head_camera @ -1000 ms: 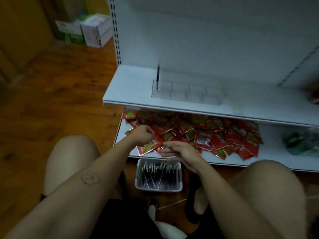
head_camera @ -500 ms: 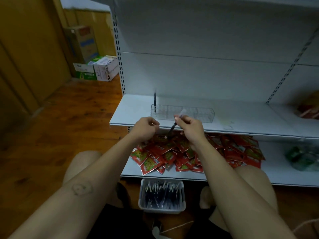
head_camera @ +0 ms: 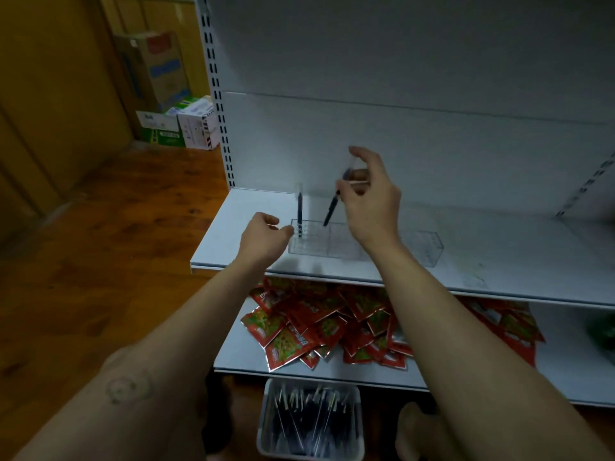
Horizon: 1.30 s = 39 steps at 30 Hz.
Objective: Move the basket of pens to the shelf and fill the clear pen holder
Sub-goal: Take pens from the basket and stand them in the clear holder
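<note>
You hold a pen over the clear pen holder on the shelf; the basket of pens sits on the floor below.
Your left hand has its fingers curled in, holding nothing, just beside the holder's left end. An upright pen stands in the leftmost compartment. Your right hand pinches a tilted pen by its top, tip down at the holder's rim, first finger raised.
</note>
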Tool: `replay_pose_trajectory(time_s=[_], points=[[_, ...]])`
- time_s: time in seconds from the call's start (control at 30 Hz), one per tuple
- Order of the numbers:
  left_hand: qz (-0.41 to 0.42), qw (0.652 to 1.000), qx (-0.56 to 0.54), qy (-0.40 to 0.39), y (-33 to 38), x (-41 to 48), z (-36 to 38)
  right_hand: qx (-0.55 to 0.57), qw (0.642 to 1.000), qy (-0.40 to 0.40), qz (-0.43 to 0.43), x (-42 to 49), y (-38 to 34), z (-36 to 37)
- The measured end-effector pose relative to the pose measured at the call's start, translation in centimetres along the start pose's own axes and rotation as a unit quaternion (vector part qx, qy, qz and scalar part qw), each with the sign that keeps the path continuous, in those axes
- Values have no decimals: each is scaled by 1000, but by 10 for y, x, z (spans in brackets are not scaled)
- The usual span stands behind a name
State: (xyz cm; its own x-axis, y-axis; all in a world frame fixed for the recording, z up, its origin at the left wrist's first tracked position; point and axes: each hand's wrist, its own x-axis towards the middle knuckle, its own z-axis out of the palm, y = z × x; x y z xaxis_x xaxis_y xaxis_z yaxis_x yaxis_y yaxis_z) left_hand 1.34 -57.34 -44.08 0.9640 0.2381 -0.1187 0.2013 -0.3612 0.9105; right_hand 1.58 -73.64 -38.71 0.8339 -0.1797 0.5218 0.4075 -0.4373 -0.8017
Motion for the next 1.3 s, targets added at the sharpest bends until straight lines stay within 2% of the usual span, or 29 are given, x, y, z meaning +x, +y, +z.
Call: replay_pose_trajectory(time_s=[0.1,0.23,0.4,0.53,0.6,0.67,0.83,1.0,1.17,1.23,1.3], points=[[-17,1000,5,-17,-8,33,7,7,1000,-21,-3,22,15,31],[-15,997,42,-67,-26,60,22,-49,996,-65,-23,32,41,56],[-11,994,13,-109,-37,74,23,-72,995,-64,-30,36,53,57],[-15,991,7,-134,-30,76,19,-77,991,-112,2,23,59,64],[-14,990,-2,-138,-29,73,19,-81,993,-87,-5,12,65,62],[-11,991,-11,-133,-28,70,20,-98,991,-93,-17,6,67,57],[-5,994,-30,-107,-24,59,24,-214,944,-251,-2,-1,54,45],[-12,999,-10,-51,-30,39,22,-204,950,-235,13,-14,40,37],[37,996,77,14,-49,-15,17,-158,982,-100,14,-69,50,20],[44,995,90,16,-73,-40,21,-178,974,-136,46,-101,60,22],[41,993,113,-3,-104,-61,32,-220,946,-223,87,-129,75,27]])
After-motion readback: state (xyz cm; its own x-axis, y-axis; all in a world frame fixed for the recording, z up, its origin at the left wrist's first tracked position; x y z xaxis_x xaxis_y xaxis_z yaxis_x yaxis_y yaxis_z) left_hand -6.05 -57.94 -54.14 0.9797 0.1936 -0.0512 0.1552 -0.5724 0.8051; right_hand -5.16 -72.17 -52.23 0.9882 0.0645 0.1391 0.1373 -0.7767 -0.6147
